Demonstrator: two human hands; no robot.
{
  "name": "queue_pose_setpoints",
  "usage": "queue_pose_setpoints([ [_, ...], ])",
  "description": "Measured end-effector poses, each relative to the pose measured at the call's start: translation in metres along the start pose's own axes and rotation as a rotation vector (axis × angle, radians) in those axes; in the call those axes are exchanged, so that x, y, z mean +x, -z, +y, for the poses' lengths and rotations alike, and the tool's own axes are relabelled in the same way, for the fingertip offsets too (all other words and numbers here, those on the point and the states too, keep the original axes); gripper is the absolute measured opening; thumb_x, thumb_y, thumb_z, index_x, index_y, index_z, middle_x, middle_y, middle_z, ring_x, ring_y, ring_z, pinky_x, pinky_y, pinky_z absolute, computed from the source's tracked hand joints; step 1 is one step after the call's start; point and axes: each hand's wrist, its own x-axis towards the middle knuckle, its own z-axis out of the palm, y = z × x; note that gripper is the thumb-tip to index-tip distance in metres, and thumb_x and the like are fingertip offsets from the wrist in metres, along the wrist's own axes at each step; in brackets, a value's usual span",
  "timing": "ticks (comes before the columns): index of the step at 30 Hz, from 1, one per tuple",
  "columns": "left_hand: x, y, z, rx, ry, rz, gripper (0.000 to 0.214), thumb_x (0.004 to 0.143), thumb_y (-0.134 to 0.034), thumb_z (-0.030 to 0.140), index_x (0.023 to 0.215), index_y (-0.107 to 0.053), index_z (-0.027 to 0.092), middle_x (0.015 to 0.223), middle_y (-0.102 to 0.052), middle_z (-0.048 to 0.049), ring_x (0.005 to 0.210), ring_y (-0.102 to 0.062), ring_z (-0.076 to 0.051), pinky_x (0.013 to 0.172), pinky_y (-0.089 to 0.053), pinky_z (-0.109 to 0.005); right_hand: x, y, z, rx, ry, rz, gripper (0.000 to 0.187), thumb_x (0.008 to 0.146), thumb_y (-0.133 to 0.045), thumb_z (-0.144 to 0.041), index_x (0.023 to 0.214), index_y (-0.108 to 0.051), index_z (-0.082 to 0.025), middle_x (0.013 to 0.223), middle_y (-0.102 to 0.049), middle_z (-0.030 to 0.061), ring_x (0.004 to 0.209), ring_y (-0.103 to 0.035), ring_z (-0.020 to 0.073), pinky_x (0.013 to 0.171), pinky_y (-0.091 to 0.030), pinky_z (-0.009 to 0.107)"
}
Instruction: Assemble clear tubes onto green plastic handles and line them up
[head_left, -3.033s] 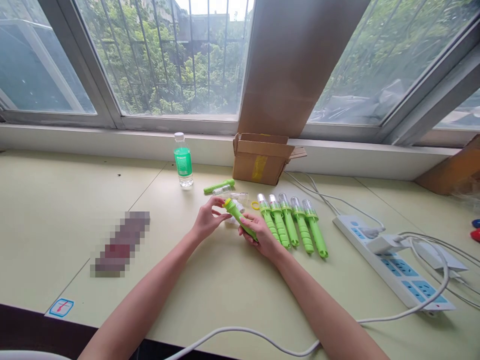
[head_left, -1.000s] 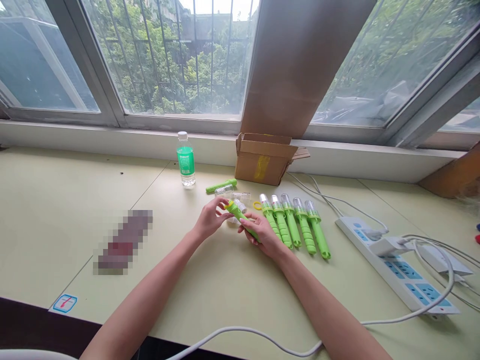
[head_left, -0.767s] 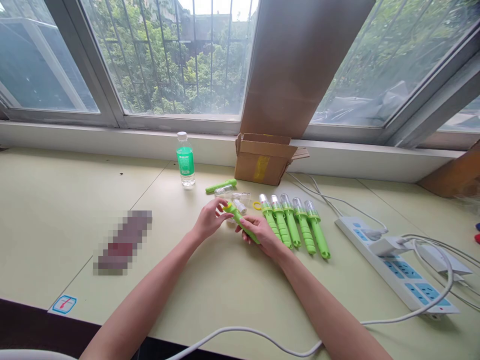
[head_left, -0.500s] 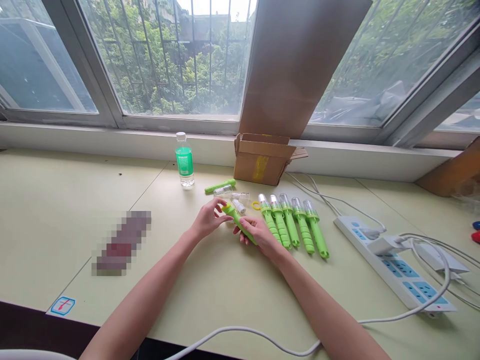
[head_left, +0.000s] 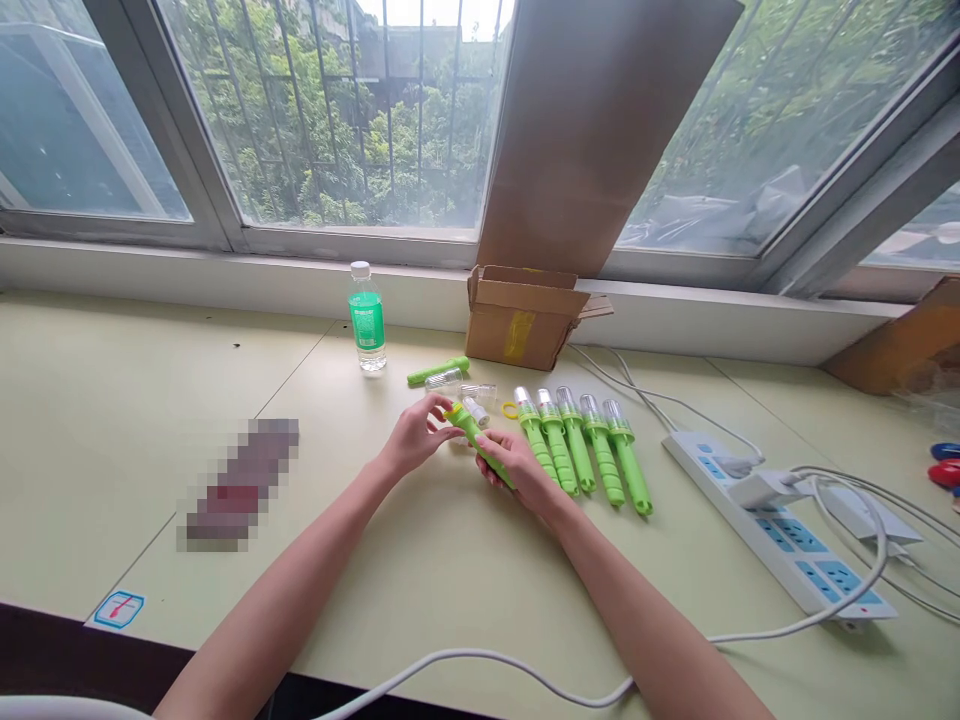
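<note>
A green light-stick handle (head_left: 491,458) lies slantwise across my right hand (head_left: 519,468), whose thumb and fingers are wrapped round its lower part. At its upper end, which has no clear cap, a yellow piece (head_left: 454,411) shows. My left hand (head_left: 418,433) is closed at that end, thumb and fingertips against it; the exact contact is partly hidden. Just beyond the hands lie a white cylindrical part (head_left: 475,410), clear ribbed caps (head_left: 444,379) and another green handle (head_left: 439,371). A yellow ring (head_left: 510,410) rests to the right, beside several capped green light sticks (head_left: 594,440) in a row.
A cardboard box (head_left: 517,325) and a bottle with a green label (head_left: 367,322) stand toward the window. At right is a white power strip (head_left: 780,540) with plugs and looping cables. Another white cable (head_left: 480,655) crosses the front edge. A blurred patch (head_left: 240,485) covers something at left.
The view has shifted slightly. Both hands keep their hold on the green handle, with only small finger movement at its yellow end.
</note>
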Motion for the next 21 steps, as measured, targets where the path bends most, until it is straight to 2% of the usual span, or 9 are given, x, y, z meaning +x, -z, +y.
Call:
queue_pose_setpoints([
  [6,-0.0003,0.0004,0.0029,-0.007,-0.002,-0.017,0.025,0.076,-0.066,0.032,0.094,-0.053,0.021,0.093,-0.063,-0.0027,0.079,-0.062,-0.014,0.061,-0.056,-0.027,-0.0008,0.0000,-0.0009,-0.002,0.005,0.000,0.031,0.072,-0.065,-0.047,0.079,-0.060,-0.017,0.049,-0.053,-0.0037,0.037,-0.037,0.0058,0.035,-0.026,0.019],
  [12,-0.0002,-0.0012,0.0023,-0.012,0.005,0.001,0.022,0.076,-0.066,0.033,0.089,-0.054,0.020,0.090,-0.063,-0.0023,0.077,-0.062,-0.014,0.061,-0.056,-0.027,0.0005,0.0018,-0.0006,0.029,-0.020,-0.018,0.032,0.073,-0.064,-0.047,0.082,-0.059,-0.016,0.053,-0.059,-0.0011,0.033,-0.036,0.0054,0.032,-0.021,0.019],
  [21,-0.0008,0.0010,0.0058,-0.023,0.015,-0.061,0.032,0.074,-0.069,0.031,0.100,-0.052,0.022,0.099,-0.062,-0.0038,0.086,-0.062,-0.016,0.063,-0.056,-0.028,0.0012,0.0051,-0.0002,0.095,-0.019,-0.045,0.031,0.078,-0.060,-0.045,0.088,-0.057,-0.016,0.057,-0.064,0.0009,0.032,-0.034,0.0048,0.031,-0.020,0.019],
])
